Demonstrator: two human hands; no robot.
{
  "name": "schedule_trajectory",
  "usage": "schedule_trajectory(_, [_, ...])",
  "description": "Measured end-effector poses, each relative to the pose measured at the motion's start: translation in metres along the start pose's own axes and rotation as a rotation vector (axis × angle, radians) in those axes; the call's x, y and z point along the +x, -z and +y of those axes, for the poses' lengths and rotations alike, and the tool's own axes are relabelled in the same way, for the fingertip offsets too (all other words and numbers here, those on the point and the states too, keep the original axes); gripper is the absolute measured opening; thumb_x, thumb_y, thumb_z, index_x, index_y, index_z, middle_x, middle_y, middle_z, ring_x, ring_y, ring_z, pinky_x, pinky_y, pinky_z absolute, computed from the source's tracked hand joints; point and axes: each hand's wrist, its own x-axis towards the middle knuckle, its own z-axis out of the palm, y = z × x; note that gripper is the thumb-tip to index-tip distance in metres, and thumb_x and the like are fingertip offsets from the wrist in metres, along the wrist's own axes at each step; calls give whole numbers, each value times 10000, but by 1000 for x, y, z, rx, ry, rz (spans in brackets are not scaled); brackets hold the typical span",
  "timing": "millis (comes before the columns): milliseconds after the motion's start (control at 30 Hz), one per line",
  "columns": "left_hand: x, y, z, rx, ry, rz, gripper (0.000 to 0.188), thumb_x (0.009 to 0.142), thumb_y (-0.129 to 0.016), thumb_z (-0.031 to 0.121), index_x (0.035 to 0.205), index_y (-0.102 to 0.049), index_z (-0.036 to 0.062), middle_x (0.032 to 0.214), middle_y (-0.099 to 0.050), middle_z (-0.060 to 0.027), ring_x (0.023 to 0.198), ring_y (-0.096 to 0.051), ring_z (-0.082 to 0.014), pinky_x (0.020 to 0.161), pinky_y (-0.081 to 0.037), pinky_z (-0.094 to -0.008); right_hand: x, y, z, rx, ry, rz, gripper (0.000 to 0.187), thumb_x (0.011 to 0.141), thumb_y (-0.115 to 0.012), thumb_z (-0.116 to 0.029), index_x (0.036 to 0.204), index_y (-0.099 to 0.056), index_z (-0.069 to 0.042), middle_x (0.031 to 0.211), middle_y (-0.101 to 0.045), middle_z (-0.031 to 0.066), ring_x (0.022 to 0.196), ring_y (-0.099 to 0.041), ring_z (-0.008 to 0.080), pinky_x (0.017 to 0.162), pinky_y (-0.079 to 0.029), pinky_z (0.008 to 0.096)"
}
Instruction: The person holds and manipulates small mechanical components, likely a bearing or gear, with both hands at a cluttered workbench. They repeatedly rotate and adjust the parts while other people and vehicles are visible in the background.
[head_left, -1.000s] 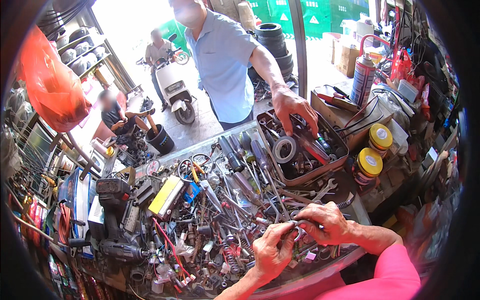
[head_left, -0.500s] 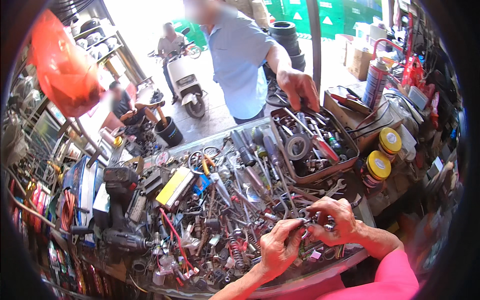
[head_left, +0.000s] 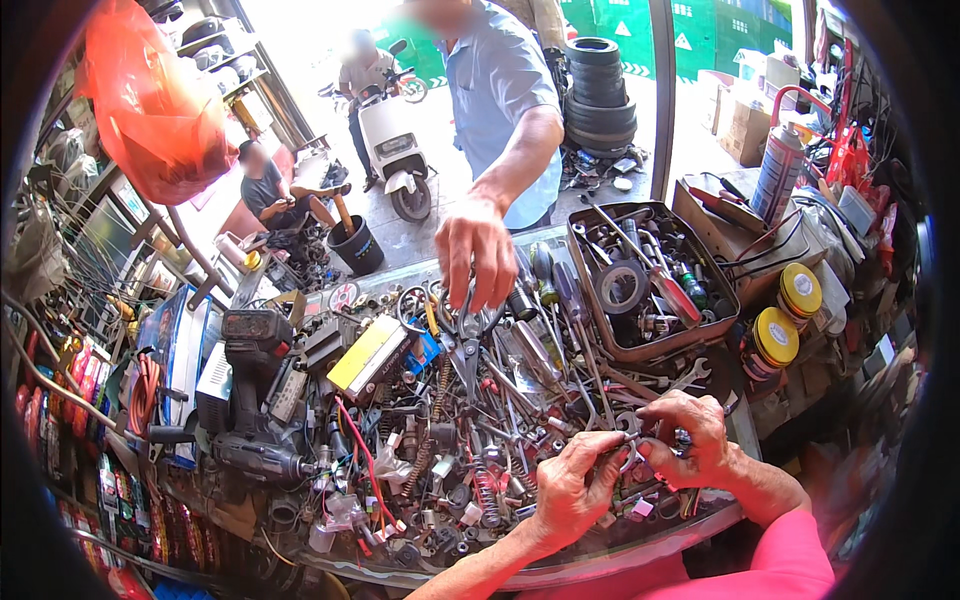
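Over the near right part of the cluttered bench, my left hand (head_left: 578,487) and my right hand (head_left: 690,438) face each other, fingertips pinched. Between them is a small curved metal piece (head_left: 629,459), its exact kind too small to make out. Both hands appear to touch it. Loose nuts, bolts and small parts lie beneath and around my fingers. An open-ended wrench (head_left: 690,374) rests just beyond my right hand. Across the bench, another person's hand (head_left: 478,252) reaches down to dark-handled scissors (head_left: 470,345) with the blades pointing toward me.
A metal box (head_left: 640,352) of tools and a tape roll stands at the far right, beside yellow-lidded tins (head_left: 776,336). On the left are a cordless drill (head_left: 258,400) and a yellow-and-white box (head_left: 368,355). An orange bag (head_left: 150,110) hangs above.
The other person's hand has moved from the metal box leftward to the scissors. My hands stay close together on the small metal piece, and the whole view has shifted slightly.
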Motion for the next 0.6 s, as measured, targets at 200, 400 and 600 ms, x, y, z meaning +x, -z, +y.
schedule_trajectory(200, [-1,0,0,14,15,-6,232,814,-694,22,1033,-620,21,914,-662,-123,727,-660,-227,599,-518,-292,-4,-1,6,-86,80,-47,216,755,-729,-71,923,-621,9,792,-637,91,499,-579,164,428,-440,268])
schedule_trajectory(400, [-2,-2,-2,-22,-4,-6,229,817,-699,30,1034,-628,29,913,-669,-106,646,-627,-168,548,-489,-261,-9,5,15,-76,60,-101,258,753,-741,-85,958,-620,15,785,-632,83,510,-590,173,431,-447,258])
schedule_trajectory(600, [-3,-2,-7,-29,-10,15,234,819,-703,36,1044,-638,39,875,-664,-84,603,-590,-118,517,-463,-238,-2,-2,8,6,104,-16,288,736,-737,-44,986,-609,20,800,-629,107,504,-591,174,419,-451,252])
